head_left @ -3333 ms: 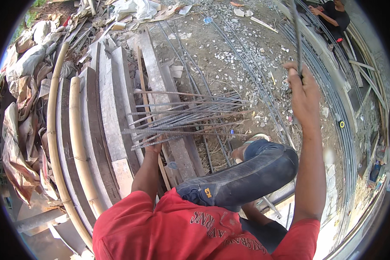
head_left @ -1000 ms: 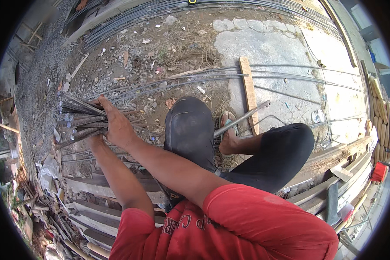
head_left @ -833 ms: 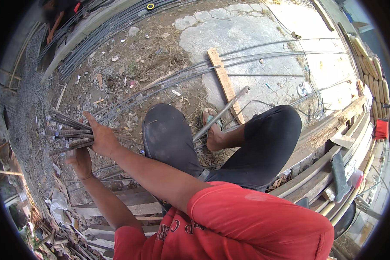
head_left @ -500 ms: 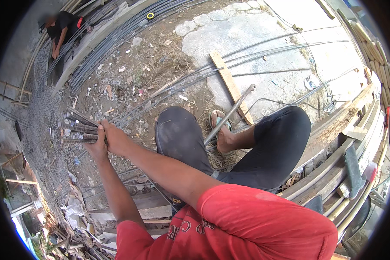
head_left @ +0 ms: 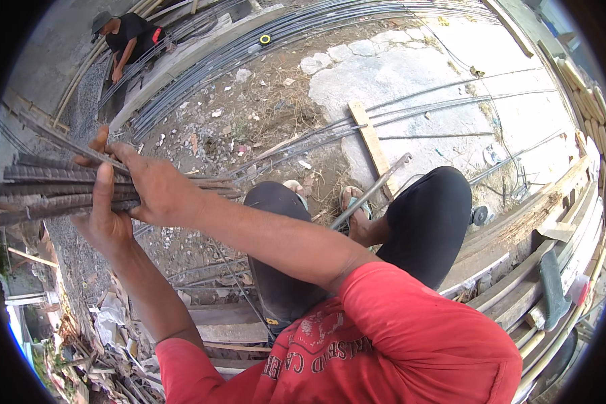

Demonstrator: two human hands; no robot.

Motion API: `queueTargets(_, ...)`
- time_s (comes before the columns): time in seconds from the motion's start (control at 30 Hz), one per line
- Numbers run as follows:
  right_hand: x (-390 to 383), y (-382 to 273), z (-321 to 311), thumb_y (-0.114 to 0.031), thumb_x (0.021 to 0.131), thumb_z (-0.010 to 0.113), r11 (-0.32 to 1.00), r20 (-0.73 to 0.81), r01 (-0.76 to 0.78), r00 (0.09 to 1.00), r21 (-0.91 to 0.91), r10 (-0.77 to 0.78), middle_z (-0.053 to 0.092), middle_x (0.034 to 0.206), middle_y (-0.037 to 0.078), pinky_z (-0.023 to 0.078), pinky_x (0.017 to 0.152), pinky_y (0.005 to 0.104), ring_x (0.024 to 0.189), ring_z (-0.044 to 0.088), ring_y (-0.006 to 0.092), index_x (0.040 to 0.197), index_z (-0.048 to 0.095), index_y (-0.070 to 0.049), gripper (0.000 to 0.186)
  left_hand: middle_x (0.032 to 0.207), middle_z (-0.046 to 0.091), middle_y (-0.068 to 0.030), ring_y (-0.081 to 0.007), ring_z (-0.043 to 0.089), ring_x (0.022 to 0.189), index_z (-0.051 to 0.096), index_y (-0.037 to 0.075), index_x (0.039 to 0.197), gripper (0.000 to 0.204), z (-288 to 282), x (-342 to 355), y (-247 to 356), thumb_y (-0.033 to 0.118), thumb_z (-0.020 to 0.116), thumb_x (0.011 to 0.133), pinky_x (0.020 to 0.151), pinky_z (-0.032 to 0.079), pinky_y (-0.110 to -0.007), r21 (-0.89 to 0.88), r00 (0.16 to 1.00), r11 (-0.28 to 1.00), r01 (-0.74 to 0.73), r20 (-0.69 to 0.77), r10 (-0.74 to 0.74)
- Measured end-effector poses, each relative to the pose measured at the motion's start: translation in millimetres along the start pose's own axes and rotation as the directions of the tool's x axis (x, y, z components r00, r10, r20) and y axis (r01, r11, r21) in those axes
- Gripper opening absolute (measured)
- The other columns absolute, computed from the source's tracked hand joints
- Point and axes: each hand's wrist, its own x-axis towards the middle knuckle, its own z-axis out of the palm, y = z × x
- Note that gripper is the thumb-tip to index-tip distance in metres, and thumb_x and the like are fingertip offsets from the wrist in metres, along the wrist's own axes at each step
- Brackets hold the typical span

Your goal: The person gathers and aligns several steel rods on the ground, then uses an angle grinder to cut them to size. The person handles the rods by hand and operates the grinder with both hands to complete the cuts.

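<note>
A bundle of rusty steel rods (head_left: 44, 188) sticks out to the left of my two hands. My left hand (head_left: 111, 222) grips it from below, thumb standing up along its near side. My right hand (head_left: 158, 192) is closed around the bundle just right of the left one, its palm and part of the rods behind it hidden. A long grey metal bar (head_left: 377, 188) with a hooked tip slants up between my bent knees, near my sandalled feet. A wooden plank (head_left: 374, 148) lies under thin rods on the broken concrete (head_left: 417, 81).
A co-worker (head_left: 128, 44) in black crouches at the top left by long steel rods (head_left: 202, 74). A yellow tape ring (head_left: 264, 40) lies there. Stacked timber and bamboo (head_left: 512, 289), with a grey tool (head_left: 555, 289), are at my right, rubble and scraps (head_left: 114, 316) at lower left.
Since the earliest frame my view has turned and my right hand has left the upright rod for the bundle. In the last half second both hands raised the bundle closer, up and leftward.
</note>
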Motion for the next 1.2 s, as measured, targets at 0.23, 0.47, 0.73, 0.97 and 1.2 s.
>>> queueTargets(0.23,75,-28,-120,-0.025,0.07,0.085,0.967,-0.082,0.172,0.978,-0.186,-0.19,0.07,0.103,0.026,0.058,0.08,0.0486,0.093,0.07,0.0462,0.135,0.042,0.001,0.082,0.11,0.075,-0.0152,-0.022,0.071,0.107,0.07,-0.006,0.111,0.027,100,58,20,-0.002,0.079,0.086,0.099,0.053,-0.034,-0.056,0.981,0.99,-0.129,0.137,0.135)
queueTargets(0.47,31,-18,-177,-0.029,0.07,0.083,0.948,-0.148,0.187,0.962,-0.257,-0.23,0.068,0.113,0.023,0.06,0.079,0.0467,0.091,0.071,0.0419,0.14,0.046,-0.001,0.084,0.119,0.071,-0.0152,-0.021,0.068,0.108,0.065,-0.009,0.122,0.032,143,33,-12,-0.006,0.072,0.091,0.101,0.055,-0.035,-0.19,0.982,0.973,0.133,0.157,-0.104)
queueTargets(0.73,-50,15,-210,-0.023,0.068,0.082,0.956,-0.201,0.069,0.971,-0.286,-0.13,0.066,0.123,0.018,0.058,0.092,0.0431,0.11,0.069,0.0366,0.144,0.042,0.001,0.09,0.118,0.064,-0.0107,-0.0219,0.062,0.115,0.048,-0.004,0.141,0.052,163,-16,-81,-0.004,0.069,0.093,0.11,0.048,-0.036,-0.296,0.912,0.885,0.358,0.313,-0.264)
queueTargets(0.97,-150,91,-196,-0.016,0.065,0.088,0.777,-0.459,-0.478,0.844,-0.41,0.277,0.058,0.133,0.022,0.048,0.104,0.0473,0.124,0.058,0.0387,0.148,0.038,0.0,0.098,0.117,0.066,-0.0133,-0.0208,0.066,0.105,0.049,-0.003,0.14,0.053,196,-32,-139,-0.004,0.071,0.092,0.099,0.054,-0.036,-0.143,0.868,0.922,0.359,0.414,-0.273)
queueTargets(1.2,-159,43,-243,-0.032,0.064,0.093,0.687,-0.384,-0.653,0.752,-0.32,0.536,0.066,0.119,0.023,0.052,0.094,0.0493,0.111,0.066,0.0409,0.143,0.044,-0.003,0.097,0.111,0.069,-0.0134,-0.0216,0.066,0.102,0.054,0.0,0.129,0.044,207,-55,-151,0.002,0.075,0.091,0.097,0.054,-0.039,-0.092,0.842,0.922,0.375,0.45,-0.298)
